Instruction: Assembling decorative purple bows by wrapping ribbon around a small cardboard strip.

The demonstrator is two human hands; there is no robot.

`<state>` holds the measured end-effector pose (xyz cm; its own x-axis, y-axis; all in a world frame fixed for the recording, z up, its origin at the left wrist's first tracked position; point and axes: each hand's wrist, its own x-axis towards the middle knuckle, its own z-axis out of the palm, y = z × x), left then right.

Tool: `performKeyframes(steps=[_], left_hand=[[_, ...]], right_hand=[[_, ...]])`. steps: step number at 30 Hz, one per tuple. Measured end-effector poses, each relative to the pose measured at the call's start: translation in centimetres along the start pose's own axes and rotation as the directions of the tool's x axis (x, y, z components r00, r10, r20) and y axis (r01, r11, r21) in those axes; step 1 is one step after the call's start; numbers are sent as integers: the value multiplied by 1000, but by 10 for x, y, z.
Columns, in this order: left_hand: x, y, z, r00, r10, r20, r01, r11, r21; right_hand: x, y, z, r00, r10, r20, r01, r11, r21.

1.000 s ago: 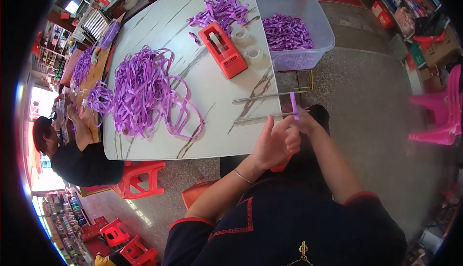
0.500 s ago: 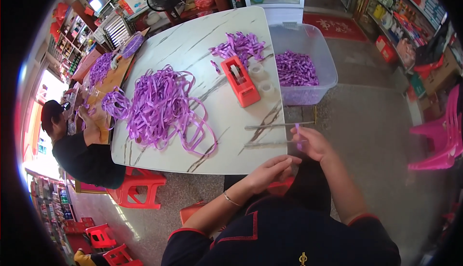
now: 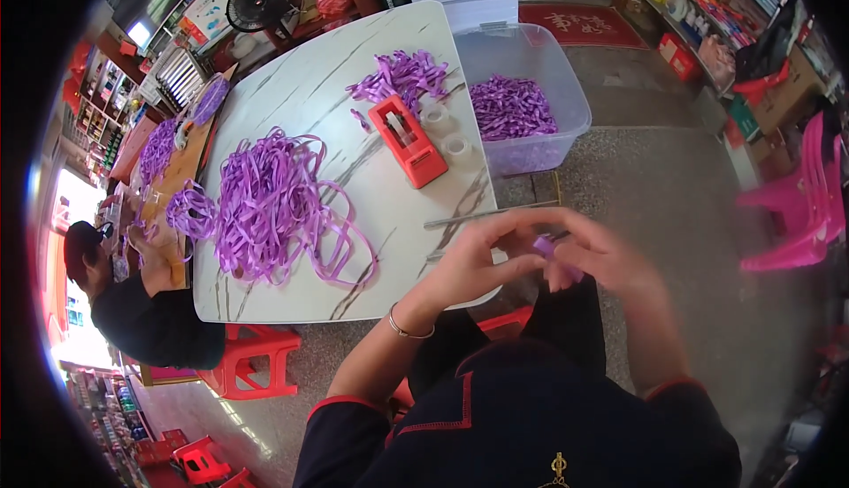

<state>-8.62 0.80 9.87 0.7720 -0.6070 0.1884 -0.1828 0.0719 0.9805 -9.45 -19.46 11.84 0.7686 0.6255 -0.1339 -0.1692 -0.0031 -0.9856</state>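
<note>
Just off the worktop's [image 3: 309, 90] near edge, above the lap, both hands are working one small purple ribbon piece [image 3: 546, 246]: left hand [image 3: 473, 263] and right hand [image 3: 601, 258] are each pinching it closed between fingertips, looks like the folding/shaping step; next move probably needs a firm pinch while tape is taken. Farther out, thin metal rods [image 3: 491, 214] are lying, then the red tape dispenser [image 3: 407, 141], loose purple ribbon pile [image 3: 265, 205], clear bin of finished pieces [image 3: 522, 103].
</note>
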Motion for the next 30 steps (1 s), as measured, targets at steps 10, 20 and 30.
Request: performKeyframes(steps=[10,20,30], left_hand=[[-34,-8,-29,965,-82,-251,134,971,198],[-5,13,-149,870,141,-473,139,849,509],[10,103,-173,694,665,-275,-338,639,691]], right_hand=[[22,34,23,965,-210,-155,131,904,-408],[51,79,50,973,-130,-188,102,983,-151],[63,119,60,950,-296,-95,183,779,-600]])
